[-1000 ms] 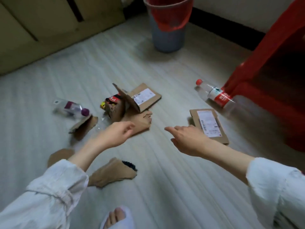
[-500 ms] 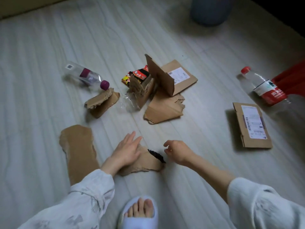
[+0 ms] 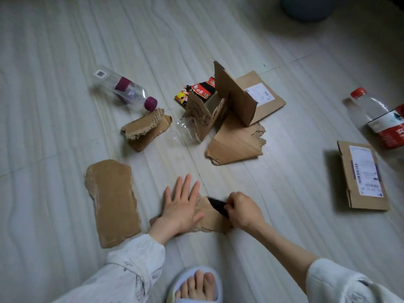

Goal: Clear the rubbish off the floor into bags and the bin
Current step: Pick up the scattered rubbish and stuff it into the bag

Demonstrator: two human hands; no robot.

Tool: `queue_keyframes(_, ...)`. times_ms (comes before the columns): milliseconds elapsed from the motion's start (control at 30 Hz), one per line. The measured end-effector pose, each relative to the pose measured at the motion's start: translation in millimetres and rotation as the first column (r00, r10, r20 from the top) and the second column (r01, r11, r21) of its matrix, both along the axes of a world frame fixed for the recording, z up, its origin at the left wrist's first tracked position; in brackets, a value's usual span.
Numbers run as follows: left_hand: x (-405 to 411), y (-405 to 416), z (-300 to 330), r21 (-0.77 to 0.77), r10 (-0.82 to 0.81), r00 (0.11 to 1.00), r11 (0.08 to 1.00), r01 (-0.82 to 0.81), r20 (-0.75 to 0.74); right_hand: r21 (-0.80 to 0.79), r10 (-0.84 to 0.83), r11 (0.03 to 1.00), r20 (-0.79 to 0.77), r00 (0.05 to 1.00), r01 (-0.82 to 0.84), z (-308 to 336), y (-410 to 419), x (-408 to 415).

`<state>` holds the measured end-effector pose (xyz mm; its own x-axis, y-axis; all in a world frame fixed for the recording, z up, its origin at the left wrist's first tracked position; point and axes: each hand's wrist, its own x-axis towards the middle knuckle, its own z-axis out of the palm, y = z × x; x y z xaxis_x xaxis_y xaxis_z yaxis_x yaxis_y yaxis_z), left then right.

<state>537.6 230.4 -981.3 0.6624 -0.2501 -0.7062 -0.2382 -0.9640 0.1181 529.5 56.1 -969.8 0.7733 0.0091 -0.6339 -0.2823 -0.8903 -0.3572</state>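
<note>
**Hands down on nearest card scrap**

Pinning torn card scrap (image 3: 207, 217) flat to floor (image 3: 65, 51) with left hand (image 3: 182, 206), fingers straight and spread. Pinching black scrap (image 3: 216, 205) at card's right edge with right hand (image 3: 243, 212), fingers curled round it. Lying just ahead of slippered foot (image 3: 196, 285), nearest piece of all.

Changing since a second ago: both hands dropping from mid-air over the heap to this scrap; left landing first, right closing on black bit only now. View tilting down too, bin (image 3: 306, 7) sliding to top edge, only base showing. Meaning first pickup starting, nothing bagged yet.

Lying untouched around: long card strip (image 3: 113, 202) just left, folded card (image 3: 146, 130), purple-cap bottle (image 3: 124, 90), torn box heap (image 3: 236, 106) with snack wrapper (image 3: 199, 89), labelled box (image 3: 363, 178) and red-cap bottle (image 3: 380, 117) well right. Bags not in view.
</note>
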Motion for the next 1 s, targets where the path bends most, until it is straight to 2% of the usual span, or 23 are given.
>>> queue_keyframes(100, 0, 0, 0, -0.008, 0.017, 1.0, 1.0, -0.017, -0.008, 0.123, -0.232, 0.967, 0.083, 0.969, 0.221, 11, -12, 18)
queue_keyframes(167, 3, -3, 5, -0.039, 0.061, 0.998, 0.997, -0.06, 0.004, 0.2, -0.332, 0.932, 0.129, 0.934, 0.303, 20, -18, 28)
queue_keyframes(200, 8, -5, 8, -0.073, 0.1, 0.993, 0.993, -0.096, 0.055, 0.227, -0.35, 0.922, 0.149, 0.925, 0.313, 24, -19, 32)
queue_keyframes(267, 24, -7, 15, -0.183, 0.212, 0.941, 0.969, -0.167, 0.263, 0.26, -0.354, 0.917, 0.178, 0.918, 0.303, 32, -18, 41)
queue_keyframes(333, 50, -8, 19, -0.292, 0.32, 0.826, 0.936, -0.198, 0.465, 0.273, -0.34, 0.92, 0.206, 0.918, 0.28, 38, -13, 52)
queue_keyframes(400, 81, -8, 19, -0.347, 0.363, 0.739, 0.92, -0.185, 0.568, 0.259, -0.313, 0.933, 0.245, 0.918, 0.249, 40, -8, 62)
queue_keyframes(467, 111, -8, 16, -0.326, 0.337, 0.767, 0.929, -0.177, 0.546, 0.236, -0.293, 0.944, 0.271, 0.917, 0.232, 43, -5, 70)
queue_keyframes(567, 136, -5, 5, -0.255, 0.31, 0.866, 0.941, -0.221, 0.393, 0.23, -0.274, 0.951, 0.318, 0.908, 0.206, 48, -2, 77)
queue_keyframes(600, 135, -3, 1, -0.237, 0.3, 0.874, 0.946, -0.221, 0.382, 0.225, -0.261, 0.955, 0.344, 0.902, 0.191, 50, -2, 80)
queue_keyframes(667, 128, 3, -6, -0.238, 0.279, 0.848, 0.953, -0.188, 0.451, 0.231, -0.23, 0.962, 0.416, 0.88, 0.142, 53, -1, 89)
queue_keyframes(733, 118, 11, -10, -0.32, 0.332, 0.803, 0.929, -0.186, 0.495, 0.234, -0.184, 0.97, 0.513, 0.838, 0.07, 59, 0, 101)
queue_keyframes(800, 113, 22, -15, -0.358, 0.371, 0.813, 0.908, -0.217, 0.448, 0.232, -0.142, 0.973, 0.587, 0.797, 0.002, 68, 5, 121)
queue_keyframes(867, 112, 34, -19, -0.327, 0.331, 0.866, 0.921, -0.21, 0.375, 0.274, -0.153, 0.961, 0.648, 0.747, -0.042, 77, 19, 149)
queue_keyframes(933, 114, 41, -19, -0.307, 0.285, 0.906, 0.933, -0.188, 0.312, 0.337, -0.199, 0.94, 0.643, 0.74, -0.041, 81, 40, 183)
queue_keyframes(1000, 115, 40, -15, -0.288, 0.262, 0.927, 0.94, -0.182, 0.267, 0.301, -0.157, 0.953, 0.592, 0.791, -0.036, 74, 60, 218)
